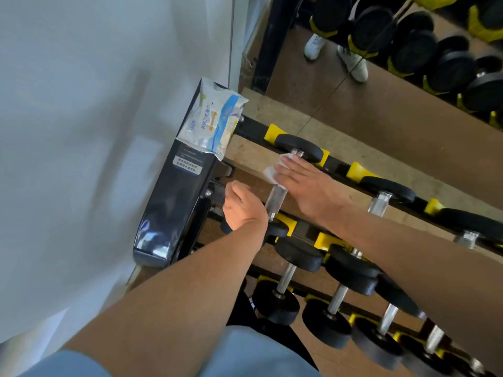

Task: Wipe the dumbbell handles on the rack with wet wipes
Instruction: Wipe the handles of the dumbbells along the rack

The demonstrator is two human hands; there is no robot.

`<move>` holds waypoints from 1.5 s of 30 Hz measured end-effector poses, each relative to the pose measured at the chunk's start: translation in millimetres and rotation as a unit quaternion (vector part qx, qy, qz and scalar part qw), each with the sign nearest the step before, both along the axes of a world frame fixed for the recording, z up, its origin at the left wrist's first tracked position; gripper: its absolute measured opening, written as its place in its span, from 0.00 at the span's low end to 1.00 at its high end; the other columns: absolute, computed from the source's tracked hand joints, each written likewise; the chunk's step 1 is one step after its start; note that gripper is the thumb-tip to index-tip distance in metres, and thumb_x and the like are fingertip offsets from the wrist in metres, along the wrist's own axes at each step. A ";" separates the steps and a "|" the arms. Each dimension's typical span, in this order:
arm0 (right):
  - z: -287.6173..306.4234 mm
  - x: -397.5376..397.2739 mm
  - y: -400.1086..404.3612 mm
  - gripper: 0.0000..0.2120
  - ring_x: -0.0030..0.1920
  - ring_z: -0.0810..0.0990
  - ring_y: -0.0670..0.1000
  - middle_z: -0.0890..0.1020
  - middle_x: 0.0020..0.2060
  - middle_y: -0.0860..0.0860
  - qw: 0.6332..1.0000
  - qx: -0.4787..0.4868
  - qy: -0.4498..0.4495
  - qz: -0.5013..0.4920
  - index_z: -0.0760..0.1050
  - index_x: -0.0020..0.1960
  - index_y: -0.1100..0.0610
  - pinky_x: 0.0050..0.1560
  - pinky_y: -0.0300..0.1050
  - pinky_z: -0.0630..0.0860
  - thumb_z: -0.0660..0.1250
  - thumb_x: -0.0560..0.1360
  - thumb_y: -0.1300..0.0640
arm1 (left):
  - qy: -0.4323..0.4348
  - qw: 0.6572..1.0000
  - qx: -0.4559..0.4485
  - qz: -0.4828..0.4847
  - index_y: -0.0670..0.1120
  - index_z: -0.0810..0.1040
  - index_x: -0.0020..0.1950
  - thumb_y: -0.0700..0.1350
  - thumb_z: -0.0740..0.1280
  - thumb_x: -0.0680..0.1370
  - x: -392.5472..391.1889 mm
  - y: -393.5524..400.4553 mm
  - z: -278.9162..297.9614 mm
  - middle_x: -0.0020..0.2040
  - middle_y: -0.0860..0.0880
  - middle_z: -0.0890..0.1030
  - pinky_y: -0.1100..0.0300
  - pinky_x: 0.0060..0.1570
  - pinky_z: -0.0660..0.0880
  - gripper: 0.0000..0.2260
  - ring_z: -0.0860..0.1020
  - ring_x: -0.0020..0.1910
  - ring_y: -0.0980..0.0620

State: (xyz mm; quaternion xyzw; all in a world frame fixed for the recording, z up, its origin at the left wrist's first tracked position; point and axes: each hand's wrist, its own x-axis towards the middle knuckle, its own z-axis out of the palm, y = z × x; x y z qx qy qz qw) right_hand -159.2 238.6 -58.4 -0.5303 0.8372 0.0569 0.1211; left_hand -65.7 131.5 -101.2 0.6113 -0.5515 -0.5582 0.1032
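A black and yellow dumbbell rack (253, 129) runs from the left upright down to the right. The leftmost top dumbbell has a chrome handle (276, 198) between black heads. My right hand (307, 186) lies flat over the upper part of that handle, fingers straight, pressing a white wet wipe (272, 171) against it. My left hand (242, 205) hovers just left of the handle with its fingers curled; nothing shows in it. A pack of wet wipes (215, 121) lies on top of the rack's black side upright (174, 210).
A white wall (81, 131) stands close on the left. More dumbbells (299, 257) fill the lower tier and continue to the right. A mirror (381, 63) behind the rack reflects dumbbells and white shoes. Brown floor shows beneath the rails.
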 end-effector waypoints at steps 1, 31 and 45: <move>-1.3 13.7 2.8 0.30 0.74 0.67 0.57 0.74 0.70 0.58 1.000 0.005 -0.006 0.000 0.73 0.71 0.60 0.78 0.50 0.51 0.46 0.73 0.65 | 0.004 1.000 0.001 0.015 0.48 0.78 0.44 0.51 0.50 0.80 0.8 1.1 0.8 0.38 0.49 0.78 0.55 0.35 0.63 0.19 0.73 0.36 0.53; 30.4 29.0 -47.3 0.07 0.51 0.80 0.57 0.80 0.46 0.54 0.979 0.192 -0.056 0.031 0.74 0.55 0.56 0.50 0.55 0.78 0.60 0.79 0.60 | 0.068 0.992 0.011 0.109 0.43 0.77 0.47 0.51 0.49 0.73 3.8 3.4 3.2 0.36 0.51 0.74 0.58 0.36 0.66 0.20 0.72 0.38 0.55; 10.0 13.8 -19.1 0.18 0.54 0.77 0.51 0.78 0.59 0.54 0.608 -0.220 -0.289 -0.706 0.71 0.70 0.59 0.50 0.42 0.73 0.62 0.82 0.55 | 0.012 0.999 -0.026 -0.028 0.43 0.76 0.48 0.44 0.50 0.82 1.3 3.3 2.0 0.37 0.51 0.74 0.58 0.37 0.65 0.16 0.71 0.37 0.57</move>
